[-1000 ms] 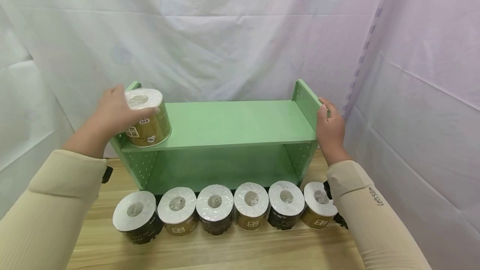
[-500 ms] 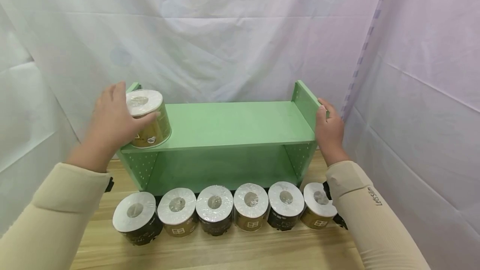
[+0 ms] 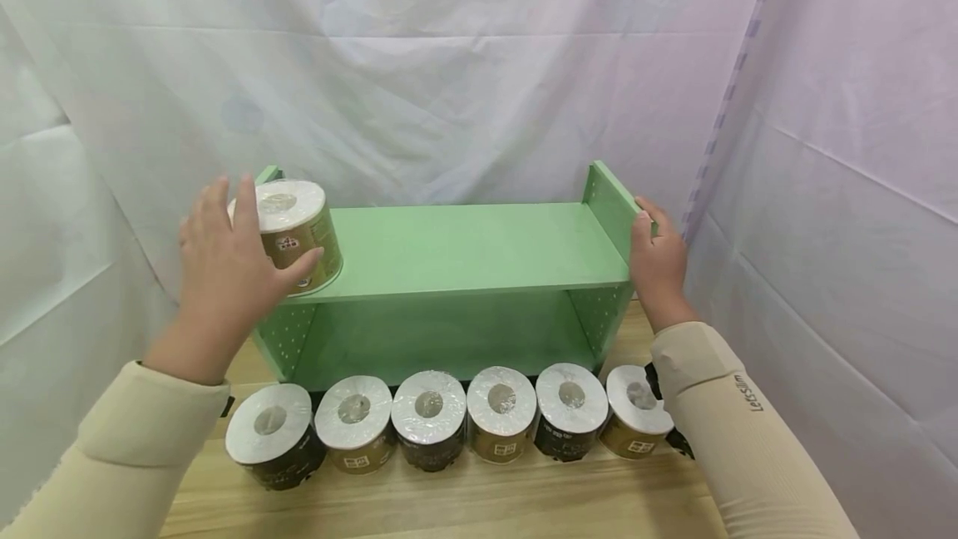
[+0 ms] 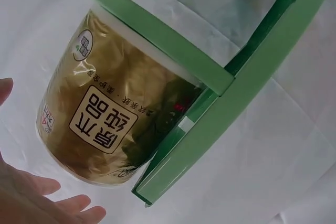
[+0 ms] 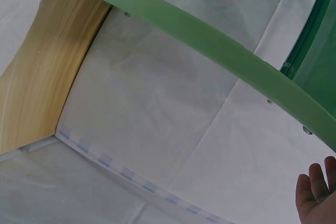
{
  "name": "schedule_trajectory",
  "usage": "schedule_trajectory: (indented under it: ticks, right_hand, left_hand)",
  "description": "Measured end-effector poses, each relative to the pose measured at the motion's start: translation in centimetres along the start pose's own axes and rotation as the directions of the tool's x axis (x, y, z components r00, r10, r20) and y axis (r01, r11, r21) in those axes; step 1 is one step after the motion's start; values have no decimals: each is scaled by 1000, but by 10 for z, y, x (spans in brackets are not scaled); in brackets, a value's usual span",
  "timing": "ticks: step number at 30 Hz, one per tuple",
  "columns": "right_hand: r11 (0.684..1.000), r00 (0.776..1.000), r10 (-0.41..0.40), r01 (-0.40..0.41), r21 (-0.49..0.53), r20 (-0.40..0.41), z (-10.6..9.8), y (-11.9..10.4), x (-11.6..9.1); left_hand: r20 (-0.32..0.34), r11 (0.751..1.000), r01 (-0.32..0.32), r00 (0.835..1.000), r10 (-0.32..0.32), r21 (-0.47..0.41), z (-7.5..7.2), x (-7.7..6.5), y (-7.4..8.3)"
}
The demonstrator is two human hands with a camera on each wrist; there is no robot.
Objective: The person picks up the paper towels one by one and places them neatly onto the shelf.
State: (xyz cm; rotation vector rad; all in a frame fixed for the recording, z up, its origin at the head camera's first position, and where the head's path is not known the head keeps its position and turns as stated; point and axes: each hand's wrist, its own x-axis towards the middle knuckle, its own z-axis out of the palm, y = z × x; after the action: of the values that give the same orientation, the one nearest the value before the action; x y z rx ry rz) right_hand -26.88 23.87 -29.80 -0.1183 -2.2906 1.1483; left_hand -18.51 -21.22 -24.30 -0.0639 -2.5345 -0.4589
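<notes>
In the head view, a toilet paper roll (image 3: 318,231) in a gold wrapper stands upright at the left end of the green shelf's top board. My left hand (image 3: 232,264) is in front of it and to its left, fingers spread and thumb out. The left wrist view shows a gap between these fingers (image 4: 73,205) and the gold roll (image 4: 79,93). At the other end, my right hand (image 3: 660,260) holds the upper edge of the green shelf's (image 3: 479,248) right side panel. Only some of its fingers (image 5: 315,187) appear in the right wrist view.
Several wrapped rolls, black and gold by turns, stand in a row on the wooden table (image 3: 449,506) before the shelf, from a black roll (image 3: 280,468) at left to a gold roll (image 3: 636,439) at right. White cloth (image 3: 449,106) hangs behind and at both sides.
My left hand has let go of the gold roll and drawn back toward the camera, its fingers spreading. The roll stays in place on the top board. My right hand has stayed put.
</notes>
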Motion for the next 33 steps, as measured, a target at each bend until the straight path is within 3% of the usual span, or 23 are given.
schedule_trajectory:
  ticks: [6,9,15,23,29,33]
  right_hand:
    - [1000,1000,10,-10,0,-6,1,1,1]
    - [1000,1000,22,-22,1,-6,2,2,1]
    - [1000,1000,22,-22,-10,-6,2,1,1]
    - [1000,1000,17,-18,-8,-3,2,0,1]
    - [1000,1000,20,-20,-1,-7,1,0,1]
    - [1000,1000,21,-21,-7,-9,-2,-1,2]
  left_hand:
    - [-12,999,-24,1000,24,45,2,-11,-2]
    - [-48,998,-46,998,48,51,3,-18,-3]
    - [-152,990,-116,980,126,76,9,-34,-7]
    - [-214,981,-164,960,182,101,21,-55,-15]
    - [-234,982,-159,955,180,105,29,-69,-16]
    - [-282,982,-171,941,186,78,37,-80,-15]
